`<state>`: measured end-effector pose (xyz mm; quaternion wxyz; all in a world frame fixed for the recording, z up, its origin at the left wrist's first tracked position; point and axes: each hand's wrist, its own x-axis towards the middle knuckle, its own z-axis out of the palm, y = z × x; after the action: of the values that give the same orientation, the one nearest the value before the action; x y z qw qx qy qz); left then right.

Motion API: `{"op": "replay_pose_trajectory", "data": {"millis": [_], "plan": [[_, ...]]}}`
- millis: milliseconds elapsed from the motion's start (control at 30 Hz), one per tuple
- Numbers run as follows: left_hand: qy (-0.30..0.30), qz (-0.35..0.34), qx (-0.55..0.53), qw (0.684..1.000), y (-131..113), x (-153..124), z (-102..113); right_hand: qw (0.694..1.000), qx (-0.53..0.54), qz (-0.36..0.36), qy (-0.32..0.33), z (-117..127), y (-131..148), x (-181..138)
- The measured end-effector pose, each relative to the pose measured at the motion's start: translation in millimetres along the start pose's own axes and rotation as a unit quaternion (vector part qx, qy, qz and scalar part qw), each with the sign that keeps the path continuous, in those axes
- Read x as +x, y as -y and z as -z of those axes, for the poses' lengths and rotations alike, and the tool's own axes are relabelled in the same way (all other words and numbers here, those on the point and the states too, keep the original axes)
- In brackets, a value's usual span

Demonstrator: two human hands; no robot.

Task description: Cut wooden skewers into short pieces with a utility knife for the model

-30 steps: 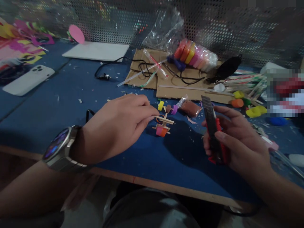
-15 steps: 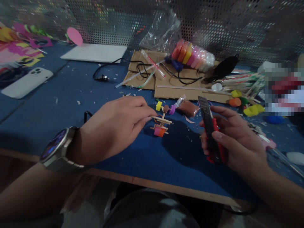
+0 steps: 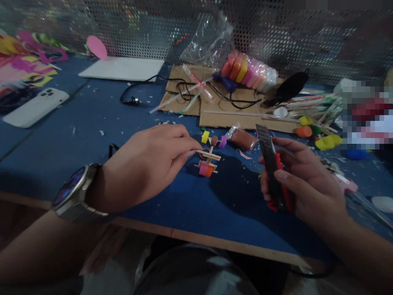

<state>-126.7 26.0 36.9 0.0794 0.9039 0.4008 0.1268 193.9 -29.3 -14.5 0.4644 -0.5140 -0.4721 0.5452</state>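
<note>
My left hand [image 3: 156,157] pinches the ends of thin wooden sticks [image 3: 210,155] between thumb and fingertips. Under and behind these sticks stands a small stick model [image 3: 211,149] with yellow, purple, pink and orange wheels and a brown lump on top. Whether the sticks touch the model I cannot tell. My right hand [image 3: 307,180] is closed around a red and black utility knife [image 3: 273,172], its blade out and pointing up and away from me. Behind the model lies a clear packet of brown clay [image 3: 243,139].
Cardboard pieces [image 3: 233,119] lie at the back with drinking straws, a black cable and a pack of coloured clay [image 3: 248,71]. A white phone [image 3: 37,107] rests at the left, a white board [image 3: 123,68] behind it. Bundled straws [image 3: 316,104] and clay lumps sit at the right.
The sticks in my left hand have shifted very slightly to the left. My right hand and the knife stay almost in place.
</note>
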Motion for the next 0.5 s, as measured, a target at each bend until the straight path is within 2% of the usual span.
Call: {"op": "replay_pose_trajectory", "data": {"millis": [500], "plan": [[-0.003, -0.001, 0.005, 1.000, 0.5, 0.5, 1.1, 1.000, 0.000, 0.003, 0.003, 0.8, -1.2, 0.0]]}}
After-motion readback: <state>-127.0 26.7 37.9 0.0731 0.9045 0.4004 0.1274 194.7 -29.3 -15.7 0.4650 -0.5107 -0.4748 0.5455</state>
